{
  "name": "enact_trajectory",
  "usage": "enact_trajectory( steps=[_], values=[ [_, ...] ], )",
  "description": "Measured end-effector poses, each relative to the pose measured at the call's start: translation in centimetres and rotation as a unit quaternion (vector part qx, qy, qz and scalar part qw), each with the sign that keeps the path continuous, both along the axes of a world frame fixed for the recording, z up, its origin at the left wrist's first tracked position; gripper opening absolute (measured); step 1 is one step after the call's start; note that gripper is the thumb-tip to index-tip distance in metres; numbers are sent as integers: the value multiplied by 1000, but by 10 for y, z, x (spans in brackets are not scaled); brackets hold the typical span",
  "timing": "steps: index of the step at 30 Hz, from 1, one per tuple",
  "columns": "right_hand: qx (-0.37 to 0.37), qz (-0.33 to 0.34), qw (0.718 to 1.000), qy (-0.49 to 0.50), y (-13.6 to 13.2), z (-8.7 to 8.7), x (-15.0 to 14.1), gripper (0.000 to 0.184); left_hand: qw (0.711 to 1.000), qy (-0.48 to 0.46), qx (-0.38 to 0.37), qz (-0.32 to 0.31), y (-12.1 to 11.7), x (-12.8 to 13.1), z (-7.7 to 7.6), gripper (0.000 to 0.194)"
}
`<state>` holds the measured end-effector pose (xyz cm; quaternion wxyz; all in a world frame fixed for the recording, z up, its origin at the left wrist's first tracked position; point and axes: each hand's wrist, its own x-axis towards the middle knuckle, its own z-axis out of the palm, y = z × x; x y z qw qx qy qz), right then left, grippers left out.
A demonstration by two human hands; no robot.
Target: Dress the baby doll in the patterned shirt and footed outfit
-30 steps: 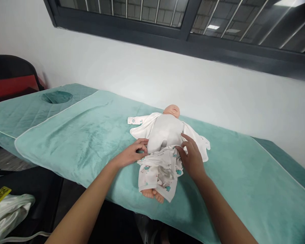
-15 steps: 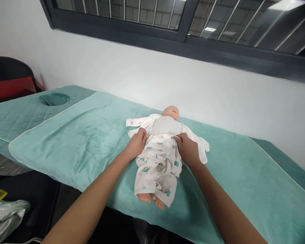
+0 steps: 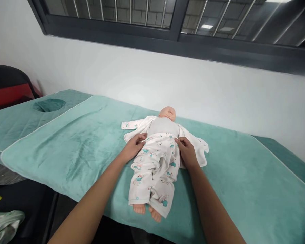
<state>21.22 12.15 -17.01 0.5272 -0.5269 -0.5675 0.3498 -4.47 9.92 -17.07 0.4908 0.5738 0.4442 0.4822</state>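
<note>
Two bare hands, the left and the right, rest fingers curled at either side of the waistband of patterned pants on a baby doll, lying face up in an open white top on a massage bed draped in teal plush; whether either grips fabric cannot be told. Behind stand a white wall and a dark-framed, barred window, near what appears to be a black-and-red chair.

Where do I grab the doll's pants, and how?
I'd pinch the pants at both ends of the waistband, coming in from either side, by the left hand and right hand. Its top edge crosses the doll's belly.
</note>
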Motion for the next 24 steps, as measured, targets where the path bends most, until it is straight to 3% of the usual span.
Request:
enact_trajectory(
  steps=[3,6,8,14,19,24],
  values=[
    [50,-1,998,-48,2,0,6,25,999,-30,-7,-18,5,4,10,38],
    [82,19,996,-38,2,1,6,23,1000,10,-18,-6,12,7,21,34],
    [68,50,996,-18,1,3,7,21,999,45,-20,-13,15,4,28,29],
    [29,114,993,-21,2,6,9,18,979,166,11,-116,21,-5,44,25],
    [56,95,992,-55,3,3,7,20,974,193,94,-66,24,7,45,16],
    [95,59,989,-99,5,-1,2,21,959,258,118,-8,27,16,44,16]
  ],
)
